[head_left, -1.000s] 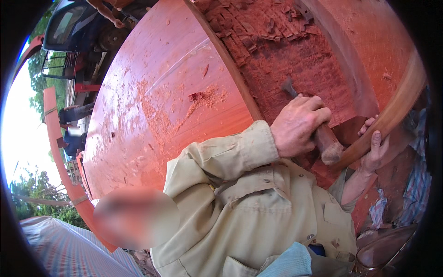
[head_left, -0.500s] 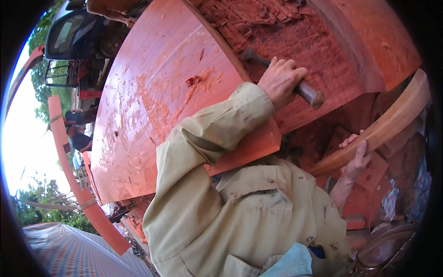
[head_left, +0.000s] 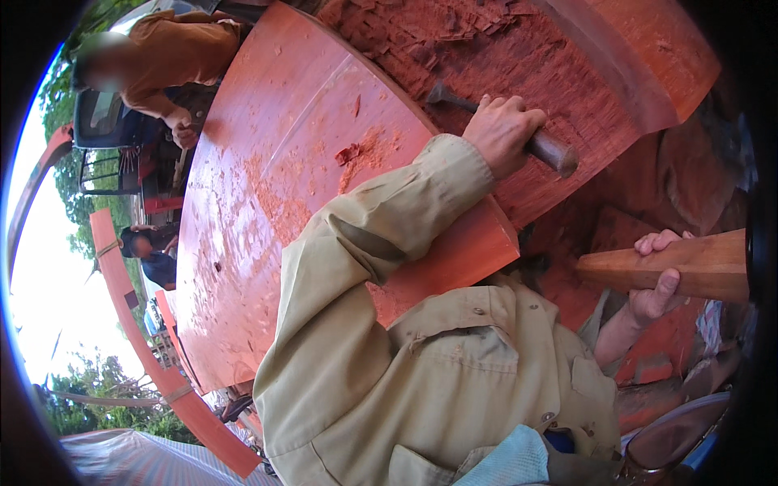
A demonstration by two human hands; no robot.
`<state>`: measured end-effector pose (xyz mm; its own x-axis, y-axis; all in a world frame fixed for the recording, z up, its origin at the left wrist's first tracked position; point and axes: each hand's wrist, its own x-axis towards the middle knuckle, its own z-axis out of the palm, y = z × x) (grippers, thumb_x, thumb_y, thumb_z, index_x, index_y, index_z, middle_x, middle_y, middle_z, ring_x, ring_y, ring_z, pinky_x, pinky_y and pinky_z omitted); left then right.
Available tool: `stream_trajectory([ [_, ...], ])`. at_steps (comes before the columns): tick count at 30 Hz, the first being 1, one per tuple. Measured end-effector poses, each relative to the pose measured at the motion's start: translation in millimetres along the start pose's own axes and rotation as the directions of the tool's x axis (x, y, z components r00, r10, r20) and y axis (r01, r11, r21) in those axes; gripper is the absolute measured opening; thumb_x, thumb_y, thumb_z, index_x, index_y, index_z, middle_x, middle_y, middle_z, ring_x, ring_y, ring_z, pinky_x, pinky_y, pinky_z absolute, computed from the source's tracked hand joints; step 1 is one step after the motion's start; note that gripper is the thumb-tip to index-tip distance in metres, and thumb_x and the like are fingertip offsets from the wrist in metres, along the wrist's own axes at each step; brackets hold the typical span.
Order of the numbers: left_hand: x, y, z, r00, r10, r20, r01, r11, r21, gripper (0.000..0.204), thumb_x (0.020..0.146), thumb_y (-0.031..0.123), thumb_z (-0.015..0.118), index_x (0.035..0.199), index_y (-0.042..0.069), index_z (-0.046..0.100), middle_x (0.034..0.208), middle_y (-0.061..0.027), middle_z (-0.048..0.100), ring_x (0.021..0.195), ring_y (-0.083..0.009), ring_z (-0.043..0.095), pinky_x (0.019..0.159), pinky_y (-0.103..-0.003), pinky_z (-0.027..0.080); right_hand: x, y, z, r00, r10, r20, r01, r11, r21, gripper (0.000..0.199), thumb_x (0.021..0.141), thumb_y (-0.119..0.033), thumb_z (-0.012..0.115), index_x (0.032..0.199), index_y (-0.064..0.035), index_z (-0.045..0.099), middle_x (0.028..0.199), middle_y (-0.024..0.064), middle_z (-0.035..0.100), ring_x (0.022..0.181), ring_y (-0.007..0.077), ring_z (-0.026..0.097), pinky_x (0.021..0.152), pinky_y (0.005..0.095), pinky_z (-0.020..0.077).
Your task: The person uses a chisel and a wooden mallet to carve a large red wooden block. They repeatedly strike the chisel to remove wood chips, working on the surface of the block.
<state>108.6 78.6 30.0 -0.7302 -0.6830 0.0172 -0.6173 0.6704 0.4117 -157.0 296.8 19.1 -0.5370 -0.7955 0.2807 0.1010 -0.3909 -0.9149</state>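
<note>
My left hand (head_left: pixel 504 136) is closed around the chisel (head_left: pixel 554 155), whose dark metal shaft and flared end point to the upper left. That end lies over the rough, chipped face of a big reddish timber (head_left: pixel 567 97); whether it touches the wood I cannot tell. My left forearm crosses the smooth-faced part of the timber (head_left: pixel 267 146), which is strewn with shavings. At the lower right, my right hand (head_left: pixel 655 283) grips a tapered wooden club (head_left: pixel 705 263), fingers above and thumb below. The club's wide end runs out at the picture's right edge.
Loose shavings (head_left: pixel 348 154) lie on the smooth wood. A person in a brown top (head_left: pixel 182 49) stands beyond its far left edge, and a second person (head_left: pixel 158 263) is farther off. A long curved timber (head_left: pixel 138 324) rises at the left, above a striped sheet (head_left: pixel 138 458).
The club's wide end has swung down from the upper right to nearly level. My left hand keeps its hold on the chisel. The view has shifted, and more of the brown-topped person shows.
</note>
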Motion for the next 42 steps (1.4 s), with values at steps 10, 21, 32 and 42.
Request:
stream_trajectory([
  [10,0,-17,4,0.999,0.036,-0.003,-0.035,0.999,0.036,0.029,0.079,0.010,0.074,0.107,0.010,0.066,0.101,-0.0152,0.067,0.108,-0.0386,0.066,0.092,-0.056,0.051,-44,33,65,0.959,0.249,0.136,-0.127,0.804,-0.580,0.045,0.087,-0.013,0.087,0.121,0.0030,0.062,0.103,0.0099,0.073,0.094,0.0197,0.069,0.086,0.0350,0.0569],
  [21,0,-22,9,0.987,0.040,0.153,-0.048,0.998,0.045,0.024,0.079,0.013,0.074,0.100,0.009,0.063,0.095,-0.0141,0.067,0.102,-0.0377,0.067,0.086,-0.052,0.052,-55,53,78,0.863,0.495,0.106,-0.366,0.754,-0.546,0.050,0.086,-0.027,0.092,0.117,-0.0017,0.062,0.103,0.0162,0.071,0.100,0.0254,0.071,0.089,0.0368,0.0549],
  [32,0,-29,9,0.989,0.036,0.143,-0.053,0.992,0.111,0.020,0.075,0.011,0.074,0.094,0.010,0.066,0.095,-0.0154,0.068,0.100,-0.0384,0.068,0.084,-0.054,0.052,-47,49,91,0.973,0.215,0.082,-0.179,0.932,-0.315,0.041,0.091,-0.023,0.081,0.117,0.0009,0.060,0.097,0.0132,0.068,0.082,0.0288,0.068,0.078,0.0402,0.0577],
  [42,1,-41,1,0.995,0.072,0.067,-0.074,0.997,0.034,0.025,0.071,0.010,0.074,0.096,0.008,0.067,0.096,-0.0150,0.068,0.098,-0.0400,0.069,0.080,-0.055,0.052,-29,25,90,0.997,0.026,-0.068,0.005,0.906,0.423,0.040,0.093,-0.017,0.081,0.121,0.0005,0.059,0.104,0.0107,0.066,0.094,0.0256,0.066,0.090,0.0385,0.0548],
])
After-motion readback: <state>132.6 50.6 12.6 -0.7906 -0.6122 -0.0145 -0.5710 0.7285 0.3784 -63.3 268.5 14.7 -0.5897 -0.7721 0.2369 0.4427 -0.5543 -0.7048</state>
